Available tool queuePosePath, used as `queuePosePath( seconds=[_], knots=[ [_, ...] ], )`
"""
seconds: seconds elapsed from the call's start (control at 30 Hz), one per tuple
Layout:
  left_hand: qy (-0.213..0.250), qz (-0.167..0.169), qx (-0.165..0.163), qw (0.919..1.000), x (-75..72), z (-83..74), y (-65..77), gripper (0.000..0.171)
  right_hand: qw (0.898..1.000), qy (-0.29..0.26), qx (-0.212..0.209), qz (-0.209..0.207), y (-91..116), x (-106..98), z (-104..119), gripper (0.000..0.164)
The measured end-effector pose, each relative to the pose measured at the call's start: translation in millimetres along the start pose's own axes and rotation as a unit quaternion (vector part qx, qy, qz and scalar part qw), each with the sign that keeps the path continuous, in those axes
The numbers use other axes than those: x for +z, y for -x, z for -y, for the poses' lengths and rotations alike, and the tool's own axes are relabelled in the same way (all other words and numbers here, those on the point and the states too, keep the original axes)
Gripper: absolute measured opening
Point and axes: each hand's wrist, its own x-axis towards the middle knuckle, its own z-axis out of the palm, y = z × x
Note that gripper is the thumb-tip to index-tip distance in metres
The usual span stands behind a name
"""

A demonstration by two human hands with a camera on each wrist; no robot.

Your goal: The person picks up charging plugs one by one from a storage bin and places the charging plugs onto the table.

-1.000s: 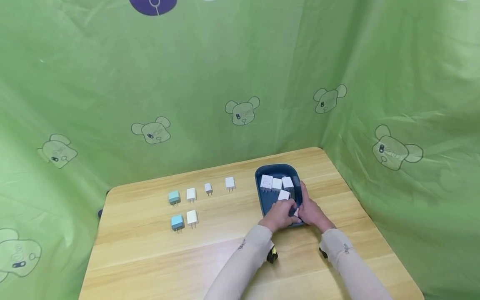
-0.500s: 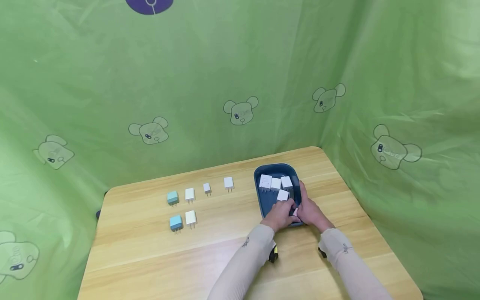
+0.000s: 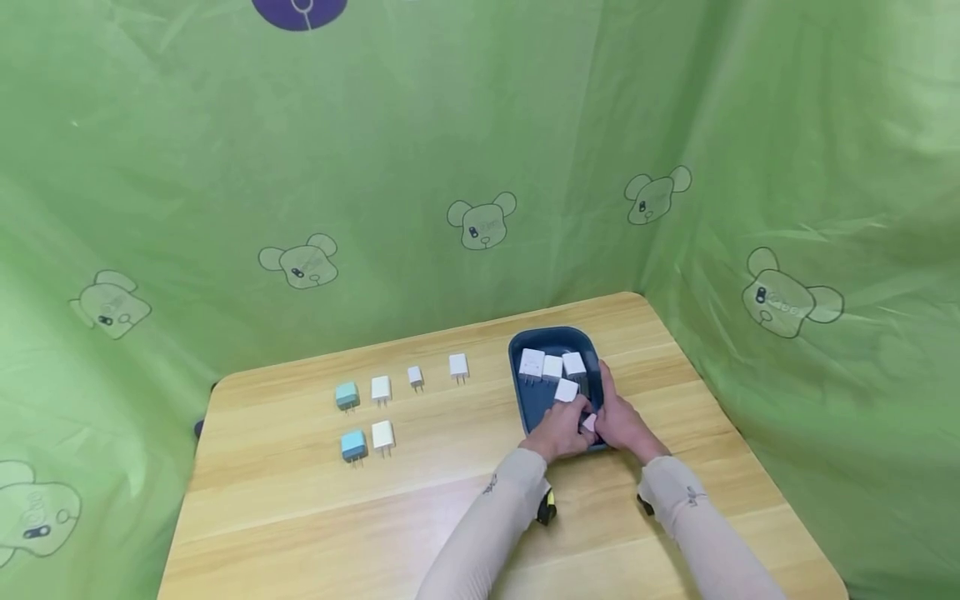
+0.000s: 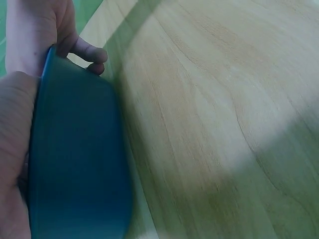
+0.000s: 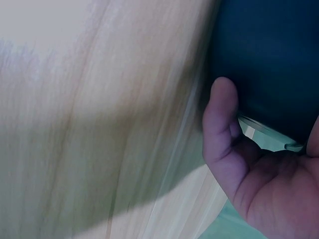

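In the head view, a dark blue tray [image 3: 528,408] holds several white chargers, such as a larger white charger [image 3: 532,363] at its back left. My left hand [image 3: 555,431] reaches over the tray's near end. Its curled index finger and thumb pinch a small white charger [image 3: 590,422], mostly hidden by the hands. My right hand [image 3: 622,423] grips the tray's near right side, one finger stretched along the rim. A finger of the right hand [image 5: 269,184] presses on the tray's outer wall [image 5: 269,55] in the right wrist view.
Left of the tray on the wooden table [image 3: 300,508] lie spaced-out chargers: a green charger [image 3: 347,395], a blue charger [image 3: 353,445] and several white ones, including a white charger [image 3: 458,367] nearest the tray. Green curtain [image 3: 405,167] encloses the back and sides.
The small white charger between my hands has turned a little and shows slightly more. Both hands stay at the tray's near end, and the other chargers keep their places.
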Motion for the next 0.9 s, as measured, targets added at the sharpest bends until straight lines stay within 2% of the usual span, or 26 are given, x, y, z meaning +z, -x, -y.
queuePosePath(
  seconds=[0.17, 0.33, 0.43, 0.63, 0.9],
  knots=[
    [0.001, 0.011, -0.007, 0.9999, -1.2, -0.8, 1.6, 0.042, 1.0, 0.0, 0.004, 0.002, -0.3, 1.1, -0.8, 0.091],
    [-0.022, 0.003, 0.01, 0.9997, 2.3, 0.4, 2.1, 0.05, 1.0, -0.004, 0.003, 0.002, -1.1, 1.7, -0.5, 0.09],
    [-0.029, -0.011, 0.008, 0.9995, 1.6, -0.2, 1.6, 0.048, 1.0, -0.006, -0.007, -0.001, -2.6, -0.5, 1.3, 0.09],
    [-0.009, -0.037, -0.007, 0.9992, -2.4, -1.9, 5.5, 0.038, 1.0, -0.003, 0.0, -0.002, -4.2, -3.1, 5.3, 0.089],
    [0.03, -0.107, 0.0, 0.9938, 2.7, 0.6, 11.4, 0.034, 1.0, 0.005, 0.01, 0.006, -1.7, -1.0, 3.5, 0.089]
  ],
)
